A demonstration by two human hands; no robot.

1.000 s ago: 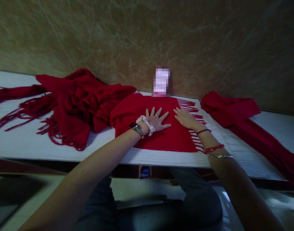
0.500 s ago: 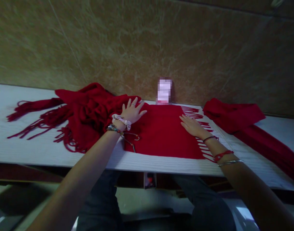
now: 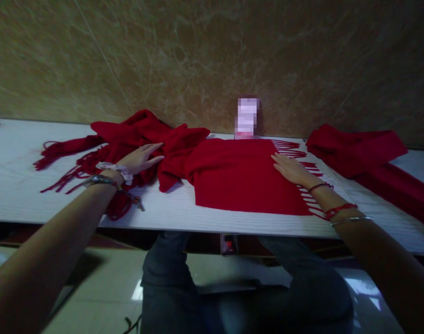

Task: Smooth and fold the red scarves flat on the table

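A red fringed scarf (image 3: pixel 246 176) lies along the white table, its right end spread flat and its left part crumpled into a loose heap. My right hand (image 3: pixel 291 170) rests flat on the spread end, close to the fringe, fingers stretched out. Over the crumpled part is my left hand (image 3: pixel 139 158), thumb apart from the fingers and nothing visibly gripped. Its fingertips point right, towards the folds; whether the palm presses on the cloth I cannot tell. Tassels stick out to the left beyond my left wrist.
Another length of red fabric (image 3: pixel 357 155) lies folded at the right. A blurred pale item (image 3: pixel 247 118) leans on the marbled wall (image 3: pixel 198 60) at the back. The white table (image 3: pixel 239 221) is narrow, with its front edge above my legs.
My left hand has moved left from the middle of the scarf onto the crumpled heap, where the folds have shifted. My right hand stays on the fringed end. The view has tilted slightly.
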